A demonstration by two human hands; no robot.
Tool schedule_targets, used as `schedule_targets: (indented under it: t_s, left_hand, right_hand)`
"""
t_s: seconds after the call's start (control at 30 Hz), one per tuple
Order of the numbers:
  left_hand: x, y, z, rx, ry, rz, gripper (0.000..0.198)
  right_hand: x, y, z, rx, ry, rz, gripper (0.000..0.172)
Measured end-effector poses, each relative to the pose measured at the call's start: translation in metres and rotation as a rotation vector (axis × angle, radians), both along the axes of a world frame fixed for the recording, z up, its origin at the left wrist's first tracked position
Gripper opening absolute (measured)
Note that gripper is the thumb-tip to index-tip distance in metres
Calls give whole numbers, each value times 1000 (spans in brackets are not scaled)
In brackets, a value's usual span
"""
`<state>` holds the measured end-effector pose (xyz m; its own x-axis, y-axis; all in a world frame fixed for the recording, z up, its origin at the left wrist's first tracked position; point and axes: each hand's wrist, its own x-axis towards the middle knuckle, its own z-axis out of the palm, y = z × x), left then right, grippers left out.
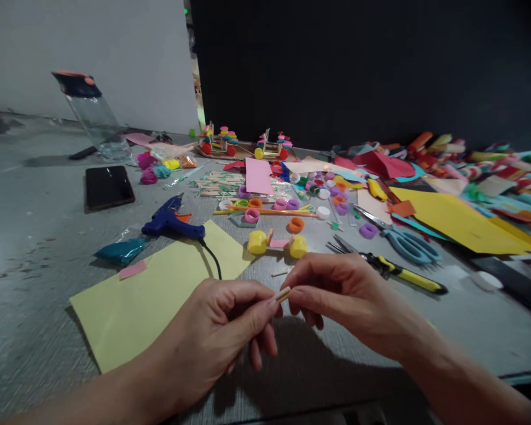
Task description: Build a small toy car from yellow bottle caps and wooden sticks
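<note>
Short wooden sticks [283,294] lie side by side between my two hands, above the table's front part. The thumb and fingers of my left hand [236,321] pinch their near end. At the far end, the fingertips of my right hand [340,289] are close together, touching the sticks or right beside them; what they grip is too small to tell. Just beyond my hands stands a small piece with yellow caps [257,242] at its ends and a pink strip between. One loose short stick [279,273] lies near my right fingers.
A blue glue gun [172,221] and yellow-green paper [159,295] are at left, with a phone [108,186] and bottle [92,118] behind. Scissors [409,243] and a yellow-black cutter [407,277] lie right. Coloured caps, sticks and finished-looking small models [272,146] sit farther back.
</note>
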<state>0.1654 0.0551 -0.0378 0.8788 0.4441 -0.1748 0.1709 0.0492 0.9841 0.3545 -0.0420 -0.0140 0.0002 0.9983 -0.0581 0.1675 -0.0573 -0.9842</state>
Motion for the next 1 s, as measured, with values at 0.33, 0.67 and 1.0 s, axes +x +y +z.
schedule_targets:
  t_s: [0.33,0.67,1.0]
  left_hand:
    - [1,-2,3,156,-25,21,24]
    - [2,-1,3,-244,-80,83,24]
    - [-3,-9,6,-126,-146,109,20]
  right_hand:
    - [-7,2,4,104,-211,-26,17]
    - [43,-30,6,145,-743,-333,27]
    - [126,-93,-56,-106,-1483,-359,73]
